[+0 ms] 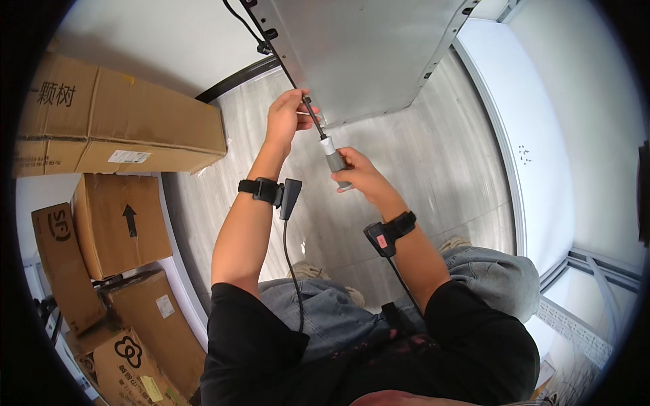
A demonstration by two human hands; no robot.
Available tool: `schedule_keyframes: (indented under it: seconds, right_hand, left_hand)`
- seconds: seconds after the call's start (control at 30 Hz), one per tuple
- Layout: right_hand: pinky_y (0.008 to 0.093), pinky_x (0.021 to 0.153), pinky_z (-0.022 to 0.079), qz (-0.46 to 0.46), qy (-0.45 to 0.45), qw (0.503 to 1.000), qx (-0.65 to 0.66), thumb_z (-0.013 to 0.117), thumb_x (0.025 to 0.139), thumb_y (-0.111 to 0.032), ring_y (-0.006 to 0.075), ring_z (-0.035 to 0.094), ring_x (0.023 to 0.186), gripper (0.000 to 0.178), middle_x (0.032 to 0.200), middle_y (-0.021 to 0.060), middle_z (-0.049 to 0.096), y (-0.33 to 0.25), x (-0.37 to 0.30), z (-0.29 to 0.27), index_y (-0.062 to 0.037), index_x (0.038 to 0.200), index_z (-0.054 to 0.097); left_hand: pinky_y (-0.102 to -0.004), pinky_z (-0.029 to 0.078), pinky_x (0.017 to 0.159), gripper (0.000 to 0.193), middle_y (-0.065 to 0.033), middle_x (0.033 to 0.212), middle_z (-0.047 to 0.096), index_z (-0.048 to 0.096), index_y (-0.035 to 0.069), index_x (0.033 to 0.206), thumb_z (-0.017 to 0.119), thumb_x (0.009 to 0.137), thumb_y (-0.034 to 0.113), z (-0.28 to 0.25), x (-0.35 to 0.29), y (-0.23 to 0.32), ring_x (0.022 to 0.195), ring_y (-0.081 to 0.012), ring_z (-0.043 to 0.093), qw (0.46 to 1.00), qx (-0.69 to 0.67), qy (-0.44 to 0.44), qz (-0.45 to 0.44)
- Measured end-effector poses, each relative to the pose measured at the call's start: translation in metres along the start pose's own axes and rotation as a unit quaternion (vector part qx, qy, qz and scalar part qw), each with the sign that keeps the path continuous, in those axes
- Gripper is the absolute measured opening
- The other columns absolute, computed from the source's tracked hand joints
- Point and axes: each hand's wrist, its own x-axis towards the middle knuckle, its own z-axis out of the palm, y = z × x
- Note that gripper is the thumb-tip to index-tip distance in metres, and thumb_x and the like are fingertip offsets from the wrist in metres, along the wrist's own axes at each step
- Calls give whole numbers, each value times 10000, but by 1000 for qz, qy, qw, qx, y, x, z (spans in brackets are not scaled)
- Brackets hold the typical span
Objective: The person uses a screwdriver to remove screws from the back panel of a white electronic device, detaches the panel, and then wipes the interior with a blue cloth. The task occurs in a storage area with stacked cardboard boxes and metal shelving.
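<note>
A screwdriver (336,162) with a grey and white handle is gripped in my right hand (360,177). Its dark shaft (316,122) slants up and left to the lower edge of a large grey metal panel (365,61). Beside the shaft's tip, my left hand (286,120) has its fingers bent around a small dark fastener (307,101) at that edge. Whether the fingers pinch the fastener or the shaft is hidden. Black straps with small cabled devices sit on both my wrists.
Cardboard boxes (128,122) are stacked along the left side. A black plug and cable (263,47) hang beside the panel's left edge. Grey wood-look floor (433,155) lies beneath, bordered on the right by a white ledge (521,128). My bent knees are close below my arms.
</note>
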Motion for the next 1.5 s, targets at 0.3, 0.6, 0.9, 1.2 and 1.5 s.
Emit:
schedule_keyframes:
  seconds: [0.3,0.6,0.9,1.2,1.5]
  right_hand:
    - [243,509,369,-1,28,981,-193,682,781,-256,98,522,614,337,765,25,610,-125,-39,-71,-60,1019,548]
    - [206,357,278,37,71,929,-362,633,766,-260,59,472,440,219,618,20,604,-281,-128,-170,-61,851,600]
    - [186,358,291,-6,222,956,-191,585,800,-280,46,469,443,231,652,30,619,-184,-269,-359,-64,881,601]
    - [213,407,303,42,349,927,130,629,802,-231,86,488,483,233,698,45,637,32,-356,-460,-68,961,581]
    - [220,396,324,-42,433,849,299,612,829,-200,94,506,489,197,707,71,630,106,-380,-462,-75,959,533]
  left_hand:
    - [-273,528,636,183,-143,949,671,471,91,1059,361,1012,229,33,-22,27,723,-195,677,986,-153,23,55]
    - [-309,542,701,144,-134,1056,637,456,89,1040,378,1008,205,163,-33,67,847,-232,660,958,-269,-97,33]
    - [-310,512,712,115,-113,1037,638,496,90,1030,461,990,192,384,-16,38,838,-192,625,961,-115,-251,-27]
    - [-281,475,626,120,-26,854,637,595,76,949,587,933,194,551,-11,-119,696,-114,552,942,130,-291,-100]
    - [-322,468,612,112,-57,733,596,739,106,878,724,769,123,627,-21,-182,670,-207,561,811,399,-256,342]
